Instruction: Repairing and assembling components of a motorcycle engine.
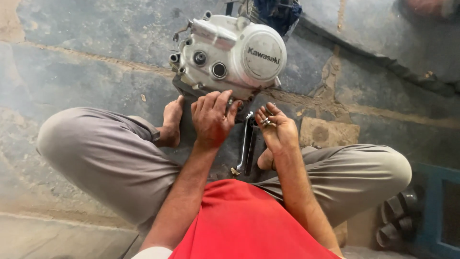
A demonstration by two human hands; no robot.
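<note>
A silver-white motorcycle engine with a round side cover stands on the stone floor in front of me. My left hand reaches to the lower edge of its casing, fingers curled against it; what the fingertips touch is hidden. My right hand is held palm up beside it and cups several small metal bolts. A long metal wrench lies on the floor between my hands.
I squat with grey-trousered knees spread left and right and bare feet on the floor. A dark blue cloth lies behind the engine. Metal sockets and a blue frame sit at lower right.
</note>
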